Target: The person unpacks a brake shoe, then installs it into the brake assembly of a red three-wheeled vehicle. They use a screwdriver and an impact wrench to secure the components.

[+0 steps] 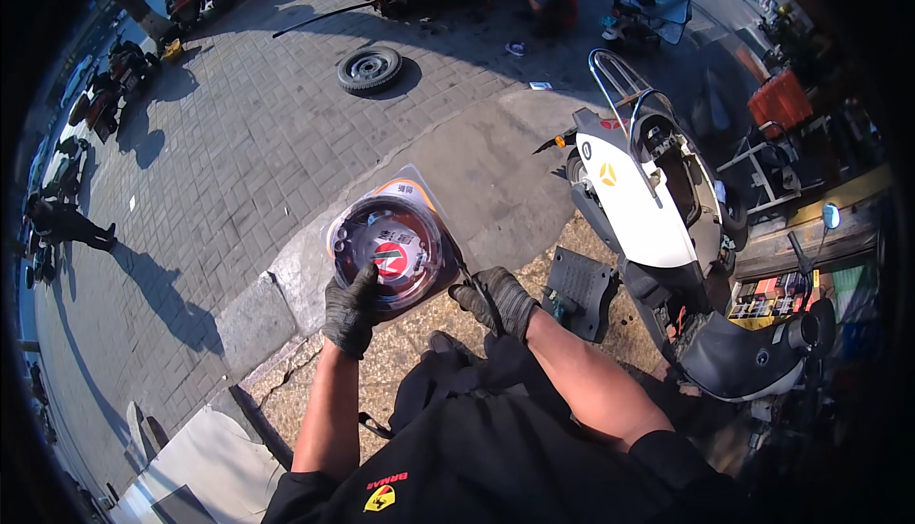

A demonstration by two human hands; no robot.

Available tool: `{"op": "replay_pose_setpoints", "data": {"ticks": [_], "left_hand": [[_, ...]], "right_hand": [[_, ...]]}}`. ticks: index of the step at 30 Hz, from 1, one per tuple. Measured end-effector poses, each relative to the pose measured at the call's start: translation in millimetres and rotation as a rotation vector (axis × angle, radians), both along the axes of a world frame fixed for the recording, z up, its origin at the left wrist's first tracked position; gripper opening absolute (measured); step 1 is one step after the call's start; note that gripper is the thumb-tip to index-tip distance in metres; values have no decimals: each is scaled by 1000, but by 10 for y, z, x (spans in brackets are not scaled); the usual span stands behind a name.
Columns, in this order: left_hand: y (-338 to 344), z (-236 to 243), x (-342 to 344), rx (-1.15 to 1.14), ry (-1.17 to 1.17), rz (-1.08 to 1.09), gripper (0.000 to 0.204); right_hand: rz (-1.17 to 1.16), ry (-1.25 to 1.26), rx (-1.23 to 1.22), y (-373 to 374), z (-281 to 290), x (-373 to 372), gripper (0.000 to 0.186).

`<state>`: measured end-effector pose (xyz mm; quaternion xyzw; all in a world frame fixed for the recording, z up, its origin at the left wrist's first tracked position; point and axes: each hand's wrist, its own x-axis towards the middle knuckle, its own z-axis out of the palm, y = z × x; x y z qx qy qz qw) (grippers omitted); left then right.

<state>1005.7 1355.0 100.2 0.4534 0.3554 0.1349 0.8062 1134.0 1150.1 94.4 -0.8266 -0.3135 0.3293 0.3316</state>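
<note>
The work in hand looks to be at an early stage, as I judge it. The clear blister pack (392, 243) is already up in the hands, well to the left of the white scooter (629, 202). Its round transparent dome appears to sit on the printed backing card, and I see no torn opening. Taking out the content is therefore not done, and none of it is seen outside.

The left gloved hand (353, 312) is partly curled on the pack's lower left edge, with the thumb over the dome; its fingers underneath are hidden. The right gloved hand (498, 302), between the pack and the scooter, is mostly closed around a thin dark strip (488, 297). I cannot tell if this is a tool or a strap, nor if this hand also touches the pack.

Inside the dome there is something round under a red and silver label; its exact kind is not clear. To the right of the scooter's front end, a shelf (732, 312) holds many small coloured boxes (774, 293). An orange-red case (780, 101) stands to the right of the scooter's rear; its content cannot be seen.
</note>
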Motion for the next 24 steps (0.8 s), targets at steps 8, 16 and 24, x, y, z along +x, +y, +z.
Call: {"op": "replay_pose_setpoints", "data": {"ticks": [8, 16, 24], "left_hand": [[102, -37, -27, 181, -4, -16, 37], [71, -26, -41, 253, -27, 107, 37], [-67, 4, -12, 167, -44, 6, 38]], "right_hand": [[-341, 934, 106, -32, 329, -39, 43], [-232, 598, 39, -78, 361, -277, 31], [-94, 179, -70, -147, 56, -157, 35]]}}
